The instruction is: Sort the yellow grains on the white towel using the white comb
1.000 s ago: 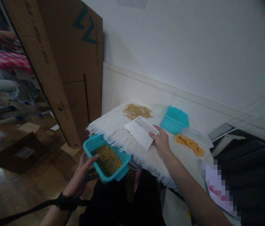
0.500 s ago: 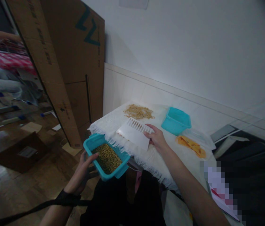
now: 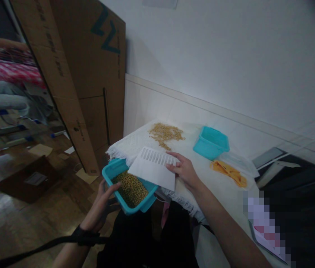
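Observation:
My left hand (image 3: 104, 203) grips the near left side of a turquoise plastic tub (image 3: 147, 204), thumb over its rim, at the table's front edge. Many soybeans (image 3: 131, 189) lie inside it. My right hand (image 3: 183, 170) is closed on the right end of a white slotted scoop (image 3: 154, 173), fingers on top. The scoop's plain edge overhangs the tub's far rim, and its slotted edge points toward the wall. Behind it, a loose pile of soybeans (image 3: 168, 132) is spread on the white fringed tablecloth (image 3: 135, 139).
A second turquoise tub (image 3: 211, 143) stands at the back right, beside a yellow cloth (image 3: 228, 174) and a clear plastic bag (image 3: 242, 163). A tall cardboard box (image 3: 90, 74) rises at the left. Another person's arm (image 3: 2, 42) shows far left, over checked fabric.
My right hand has drawn the scoop back toward me, so its plain edge now lies over the tub. A small tail of beans shows where the scoop was. My left hand still holds the tub.

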Available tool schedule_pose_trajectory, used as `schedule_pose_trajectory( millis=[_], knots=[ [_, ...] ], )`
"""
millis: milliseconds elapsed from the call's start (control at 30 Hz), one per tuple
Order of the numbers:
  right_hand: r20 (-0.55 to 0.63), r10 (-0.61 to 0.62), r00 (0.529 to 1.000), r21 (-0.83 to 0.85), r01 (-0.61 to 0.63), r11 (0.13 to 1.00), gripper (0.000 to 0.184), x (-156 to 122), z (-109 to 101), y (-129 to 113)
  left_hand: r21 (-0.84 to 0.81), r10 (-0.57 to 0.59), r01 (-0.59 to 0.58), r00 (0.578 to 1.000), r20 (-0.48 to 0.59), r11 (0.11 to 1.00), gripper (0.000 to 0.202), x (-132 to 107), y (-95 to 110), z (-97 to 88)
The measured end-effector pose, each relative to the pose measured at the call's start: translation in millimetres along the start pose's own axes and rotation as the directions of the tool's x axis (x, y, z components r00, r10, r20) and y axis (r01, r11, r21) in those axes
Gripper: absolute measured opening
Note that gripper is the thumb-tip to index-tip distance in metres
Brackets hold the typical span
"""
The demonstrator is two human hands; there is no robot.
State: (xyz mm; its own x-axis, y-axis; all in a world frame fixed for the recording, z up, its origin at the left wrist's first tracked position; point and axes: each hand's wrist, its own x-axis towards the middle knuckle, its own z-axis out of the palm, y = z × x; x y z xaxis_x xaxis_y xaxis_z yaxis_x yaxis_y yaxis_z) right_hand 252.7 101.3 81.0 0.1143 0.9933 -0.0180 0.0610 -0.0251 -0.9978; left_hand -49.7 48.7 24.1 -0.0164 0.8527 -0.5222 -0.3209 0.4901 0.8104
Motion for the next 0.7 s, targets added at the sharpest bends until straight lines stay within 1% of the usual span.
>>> schedule_pose_trajectory(
  millis=[33, 67, 100, 133, 200, 233, 300, 333, 367, 400, 433, 533, 633, 700],
  knots=[
    [-0.077, -0.019, 0.997, 0.005, 0.019, 1.0, 0.082, 4, -7, -4, -0.004, 0.002, -0.002, 1.0, 0.004, 1.0, 0.088, -1, -1, 0.0],
    [-0.176, -0.041, 0.984, 0.014, 0.044, 0.999, 0.083, 10, -16, -8, -0.011, 0.006, -0.006, 1.0, 0.009, 1.0, 0.086, -1, -2, 0.1],
    [-0.286, -0.07, 0.956, 0.027, 0.081, 0.996, 0.082, 17, -26, -11, -0.017, 0.01, -0.01, 1.0, 0.009, 1.0, 0.084, -2, -4, 0.3],
    [-0.389, -0.113, 0.914, 0.022, 0.132, 0.991, 0.078, 25, -38, -14, -0.022, 0.013, -0.013, 1.0, 0.004, 1.0, 0.082, -3, -6, 0.6],
    [-0.534, -0.195, 0.823, -0.043, 0.204, 0.978, 0.066, 39, -62, -15, -0.032, 0.021, -0.021, 1.0, -0.016, 0.999, 0.081, -3, -10, 2.2],
    [-0.578, -0.245, 0.778, -0.095, 0.234, 0.968, 0.061, 45, -72, -13, -0.036, 0.024, -0.025, 0.999, -0.03, 0.999, 0.082, -4, -13, 3.3],
    [-0.642, -0.372, 0.67, -0.27, 0.256, 0.928, 0.052, 49, -89, -7, -0.04, 0.026, -0.028, 0.998, -0.061, 0.999, 0.083, -4, -19, 5.8],
    [-0.646, -0.437, 0.626, -0.371, 0.244, 0.896, 0.048, 49, -95, -3, -0.044, 0.026, -0.029, 0.997, -0.074, 0.999, 0.082, -5, -23, 7.0],
    [-0.633, -0.497, 0.594, -0.47, 0.215, 0.856, 0.045, 47, -99, 1, -0.047, 0.022, -0.026, 0.996, -0.089, 0.999, 0.081, -5, -26, 7.8],
    [-0.606, -0.544, 0.58, -0.56, 0.175, 0.81, 0.041, 45, -101, 4, -0.051, 0.014, -0.019, 0.995, -0.099, 0.999, 0.079, -6, -30, 8.4],
    [-0.574, -0.577, 0.581, -0.634, 0.131, 0.762, 0.038, 42, -102, 7, -0.058, 0.005, -0.01, 0.995, -0.102, 0.998, 0.076, -6, -34, 8.7],
    [-0.502, -0.61, 0.612, -0.756, 0.031, 0.654, 0.03, 35, -102, 9, -0.069, -0.01, 0.005, 0.997, -0.073, 0.998, 0.07, -5, -42, 8.0],
    [-0.463, -0.607, 0.646, -0.787, 0.014, 0.617, 0.028, 34, -100, 6, -0.031, -0.014, 0.012, 0.998, -0.066, 0.999, 0.076, -3, -46, 6.7],
    [-0.425, -0.587, 0.689, -0.789, 0.036, 0.613, 0.026, 35, -100, 5, 0.005, -0.032, 0.032, 0.997, -0.075, 0.999, 0.083, -2, -48, 6.3]
  ],
)
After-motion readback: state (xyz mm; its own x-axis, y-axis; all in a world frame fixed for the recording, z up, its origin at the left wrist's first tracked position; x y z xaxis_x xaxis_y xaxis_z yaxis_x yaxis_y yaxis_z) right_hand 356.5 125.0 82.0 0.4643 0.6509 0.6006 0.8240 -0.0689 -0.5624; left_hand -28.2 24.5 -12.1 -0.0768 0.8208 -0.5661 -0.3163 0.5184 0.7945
